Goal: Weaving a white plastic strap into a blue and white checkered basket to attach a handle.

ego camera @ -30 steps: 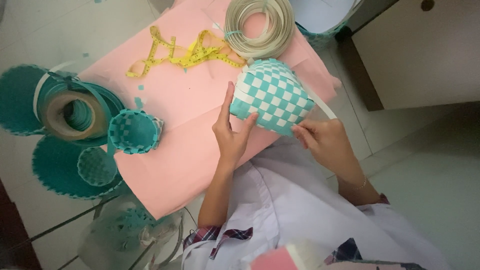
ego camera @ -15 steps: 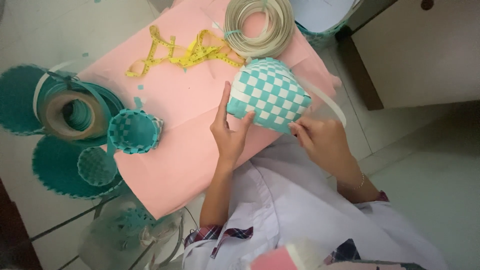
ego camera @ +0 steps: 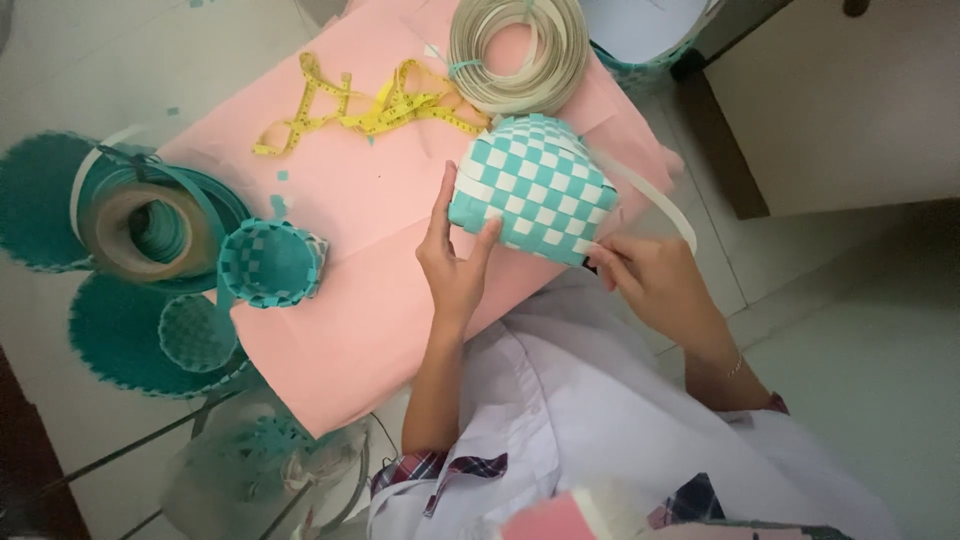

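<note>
A small woven basket of teal and white checked strips [ego camera: 535, 190] lies tipped on its side at the right near part of the pink paper-covered table [ego camera: 340, 300], its checked bottom turned up toward the camera. The left hand [ego camera: 455, 265] presses against the basket's left near edge, forefinger stretched straight up along the side and thumb hooked onto the near rim, so the fingers steady it rather than wrap round it. The right hand [ego camera: 655, 285] sits at the basket's right near corner, fingers [ego camera: 612, 255] pinched on the end of a loose white weaving strip [ego camera: 655, 200] that curves out from the basket's right side and arcs back to that hand.

Just beyond the basket, at the far edge of the table, lies a coil of pale cream weaving strip [ego camera: 520, 50]. To the left of the coil a yellow measuring tape [ego camera: 370, 105] is strewn in loops. At the table's left edge stands a small round teal woven cup [ego camera: 270, 262], open mouth up. Left of it, off the table, sits a roll of teal and tan strip [ego camera: 150, 225], with round teal woven mats [ego camera: 120, 340] beside and under it. The person's white sleeves [ego camera: 580, 420] with plaid cuffs fill the near side.
</note>
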